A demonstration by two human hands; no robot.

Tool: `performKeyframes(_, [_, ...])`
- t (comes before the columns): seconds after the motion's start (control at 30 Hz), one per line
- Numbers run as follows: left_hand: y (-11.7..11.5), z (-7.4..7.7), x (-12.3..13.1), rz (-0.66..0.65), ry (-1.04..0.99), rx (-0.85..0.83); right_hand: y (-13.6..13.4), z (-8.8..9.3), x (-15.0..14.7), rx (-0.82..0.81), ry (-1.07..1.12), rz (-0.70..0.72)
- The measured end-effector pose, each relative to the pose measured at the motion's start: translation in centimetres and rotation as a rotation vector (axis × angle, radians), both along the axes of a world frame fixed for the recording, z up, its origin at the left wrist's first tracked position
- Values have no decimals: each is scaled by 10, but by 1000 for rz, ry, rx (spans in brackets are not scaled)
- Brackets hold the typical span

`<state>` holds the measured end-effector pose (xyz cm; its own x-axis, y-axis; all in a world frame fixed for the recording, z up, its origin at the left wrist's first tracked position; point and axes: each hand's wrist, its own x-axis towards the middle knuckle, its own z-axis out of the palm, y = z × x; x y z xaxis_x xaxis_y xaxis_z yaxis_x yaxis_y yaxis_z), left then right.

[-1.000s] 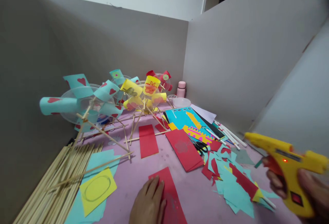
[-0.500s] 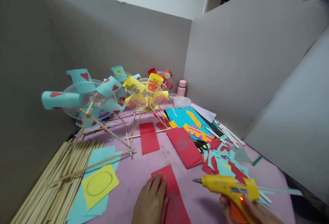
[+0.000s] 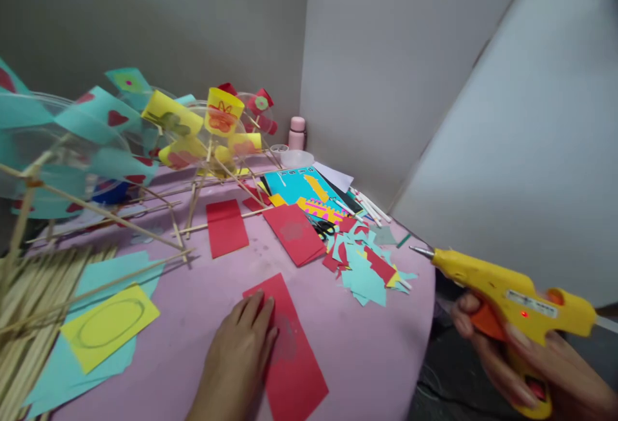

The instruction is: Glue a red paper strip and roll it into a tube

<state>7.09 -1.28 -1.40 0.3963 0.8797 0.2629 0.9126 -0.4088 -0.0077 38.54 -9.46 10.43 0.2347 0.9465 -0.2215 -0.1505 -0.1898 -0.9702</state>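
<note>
- While my right hand (image 3: pixel 555 360) is wrapped round the grip of the yellow glue gun (image 3: pixel 497 276), the gun sits off the right edge of the worktop (image 3: pixel 371 344), raised clear of it, a red light glowing on its side.
- I judge it light and stiff, hard plastic, best held by the grip near the orange trigger (image 3: pixel 484 321), well behind the metal nozzle (image 3: pixel 422 252), which may be hot.
- My left hand (image 3: pixel 236 350) lies palm down, fingers nearly together, pressing on the red card (image 3: pixel 299 369) at the worktop's near side, clamped on nothing.
- That card looks thin, flat and easily creased; I'd hold it by its edge, away from the shiny, blotchy patch.
- Around them: straight wooden sticks (image 3: pixel 43 318), curled paper wheels (image 3: pixel 224 112), jagged paper scraps (image 3: pixel 364 276).
</note>
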Motion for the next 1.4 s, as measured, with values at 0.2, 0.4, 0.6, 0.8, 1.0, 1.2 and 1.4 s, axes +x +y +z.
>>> performKeyframes(0.2, [-28,-13,23,-54,-9,-52,-2,5,-7,117,-44,-10])
performKeyframes(0.4, [-50,-17,41,-93,82,13,4,-12,-21,129,-27,126])
performKeyframes(0.6, [-53,-13,44,-52,92,137,23,-24,-57,124,117,223])
performKeyframes(0.8, [-54,-19,41,-127,59,245,37,-50,-96,28,156,568])
performKeyframes(1.0, [-50,-21,40,-267,-15,362,60,-82,-109,-51,143,612])
performKeyframes(1.2, [-49,-12,35,-246,-252,147,66,-64,-107,-54,193,522])
performKeyframes(1.4, [-48,-11,35,-207,-286,19,73,-40,-97,65,266,474])
